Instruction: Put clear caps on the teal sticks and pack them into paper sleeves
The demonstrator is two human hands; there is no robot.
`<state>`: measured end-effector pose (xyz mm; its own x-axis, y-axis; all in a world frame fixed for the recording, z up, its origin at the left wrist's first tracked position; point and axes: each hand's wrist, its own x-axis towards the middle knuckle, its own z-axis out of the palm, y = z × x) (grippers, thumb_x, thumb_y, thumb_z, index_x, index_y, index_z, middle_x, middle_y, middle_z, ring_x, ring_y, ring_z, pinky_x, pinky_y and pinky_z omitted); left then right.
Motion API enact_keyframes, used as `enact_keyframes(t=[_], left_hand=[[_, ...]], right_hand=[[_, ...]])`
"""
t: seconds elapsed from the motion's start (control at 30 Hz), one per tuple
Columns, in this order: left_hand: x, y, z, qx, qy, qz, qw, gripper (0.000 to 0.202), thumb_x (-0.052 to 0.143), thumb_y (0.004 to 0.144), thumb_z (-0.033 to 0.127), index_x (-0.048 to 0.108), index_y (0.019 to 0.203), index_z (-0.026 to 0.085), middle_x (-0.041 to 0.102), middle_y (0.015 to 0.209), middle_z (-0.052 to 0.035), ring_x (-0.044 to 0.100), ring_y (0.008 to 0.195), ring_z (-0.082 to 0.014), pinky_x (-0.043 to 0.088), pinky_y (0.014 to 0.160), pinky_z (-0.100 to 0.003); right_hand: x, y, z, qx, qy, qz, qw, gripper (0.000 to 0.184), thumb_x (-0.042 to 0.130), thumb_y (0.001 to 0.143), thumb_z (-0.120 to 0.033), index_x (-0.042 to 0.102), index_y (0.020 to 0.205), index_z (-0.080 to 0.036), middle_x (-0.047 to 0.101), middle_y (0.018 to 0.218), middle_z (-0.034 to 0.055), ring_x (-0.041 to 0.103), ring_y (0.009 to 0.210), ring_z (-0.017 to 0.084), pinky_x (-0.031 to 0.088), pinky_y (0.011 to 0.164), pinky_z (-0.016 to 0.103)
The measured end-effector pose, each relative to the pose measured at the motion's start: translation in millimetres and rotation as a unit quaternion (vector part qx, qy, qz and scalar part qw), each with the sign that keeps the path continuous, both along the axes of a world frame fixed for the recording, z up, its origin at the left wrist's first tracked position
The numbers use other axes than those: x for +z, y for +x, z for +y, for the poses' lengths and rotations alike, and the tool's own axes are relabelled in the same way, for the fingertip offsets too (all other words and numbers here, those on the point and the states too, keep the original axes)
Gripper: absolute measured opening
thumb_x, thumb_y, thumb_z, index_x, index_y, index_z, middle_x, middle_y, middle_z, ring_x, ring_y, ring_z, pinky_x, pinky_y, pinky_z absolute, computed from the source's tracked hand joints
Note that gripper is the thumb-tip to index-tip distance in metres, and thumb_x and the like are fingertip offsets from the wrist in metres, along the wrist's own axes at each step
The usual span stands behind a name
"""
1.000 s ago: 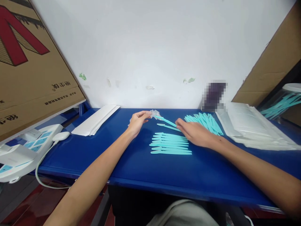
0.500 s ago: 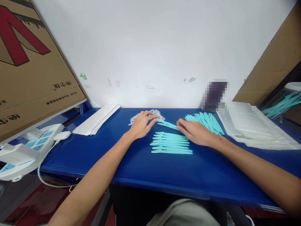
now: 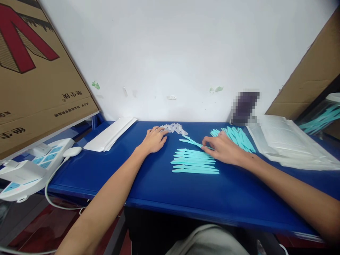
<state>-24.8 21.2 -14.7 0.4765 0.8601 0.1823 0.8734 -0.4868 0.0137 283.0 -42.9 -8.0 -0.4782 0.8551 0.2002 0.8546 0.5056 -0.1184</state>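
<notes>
My right hand (image 3: 224, 149) pinches the near end of a thin turquoise plastic stick (image 3: 191, 141) that angles up off the blue table (image 3: 159, 184). Just below it lies a neat row of several turquoise sticks (image 3: 195, 161), side by side. My left hand (image 3: 154, 139) rests on the table with its fingertips reaching into a small pile of clear plastic caps (image 3: 175, 128); I cannot make out whether it holds one. A loose heap of turquoise sticks (image 3: 235, 137) lies behind my right hand.
A stack of white paper strips (image 3: 111, 134) lies at the back left. Clear plastic bags (image 3: 284, 141) are piled on the right beside a jar with more sticks (image 3: 325, 115). A white power strip (image 3: 32, 166) and a cardboard box (image 3: 34, 78) stand at left.
My left hand came down from holding a clear cap at the stick's tip and now lies by the cap pile. The right hand lowered the stick toward the row.
</notes>
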Motion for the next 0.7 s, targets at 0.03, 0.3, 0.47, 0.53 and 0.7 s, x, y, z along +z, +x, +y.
enact_keyframes(t=[0.03,0.3,0.47,0.53,0.7], left_hand=[[-0.3,0.8,0.0,-0.006,-0.008,0.001,1.0,0.047,0.035,0.103,0.032,0.053,0.146,0.023,0.048,0.154,-0.0112,0.037,0.142,-0.0359,0.036,0.108,-0.06],[-0.6,2.5,1.0,-0.046,-0.008,-0.007,0.999,0.045,0.037,0.102,0.029,0.056,0.142,0.021,0.059,0.142,-0.0119,0.043,0.136,-0.034,0.032,0.11,-0.058],[-0.6,4.9,0.6,-0.061,0.007,-0.004,0.998,0.041,0.041,0.101,0.026,0.063,0.135,0.019,0.063,0.126,-0.0134,0.049,0.121,-0.0316,0.038,0.102,-0.05],[-0.8,5.4,0.5,-0.066,0.002,-0.01,0.998,0.039,0.041,0.101,0.026,0.067,0.129,0.02,0.063,0.122,-0.0131,0.049,0.118,-0.0307,0.039,0.1,-0.048],[-1.3,5.7,0.5,-0.065,0.006,-0.036,0.997,0.032,0.046,0.1,0.028,0.075,0.114,0.022,0.064,0.118,-0.0111,0.049,0.115,-0.0307,0.039,0.097,-0.049]], right_hand=[[1.8,-0.9,-1.8,0.005,-0.014,0.002,1.0,0.03,0.043,0.098,-0.041,0.065,0.092,-0.02,0.055,0.051,-0.0026,0.049,0.052,0.016,0.036,0.083,0.038],[9.9,-0.8,-5.0,-0.012,-0.098,0.029,0.995,0.037,0.049,0.094,-0.045,0.07,0.108,-0.018,0.06,0.058,0.0007,0.055,0.055,0.018,0.034,0.057,0.03],[5.3,2.1,0.7,-0.044,-0.088,0.009,0.995,0.038,0.049,0.094,-0.045,0.069,0.11,-0.016,0.065,0.062,0.0031,0.06,0.061,0.02,0.035,0.057,0.029],[3.7,2.9,2.5,-0.045,-0.09,0.003,0.995,0.037,0.049,0.094,-0.044,0.07,0.109,-0.017,0.066,0.064,0.0039,0.061,0.062,0.02,0.036,0.058,0.029],[3.2,4.8,4.7,-0.056,-0.068,0.024,0.996,0.029,0.05,0.091,-0.035,0.073,0.097,-0.018,0.066,0.067,0.0037,0.059,0.061,0.018,0.037,0.059,0.029]])
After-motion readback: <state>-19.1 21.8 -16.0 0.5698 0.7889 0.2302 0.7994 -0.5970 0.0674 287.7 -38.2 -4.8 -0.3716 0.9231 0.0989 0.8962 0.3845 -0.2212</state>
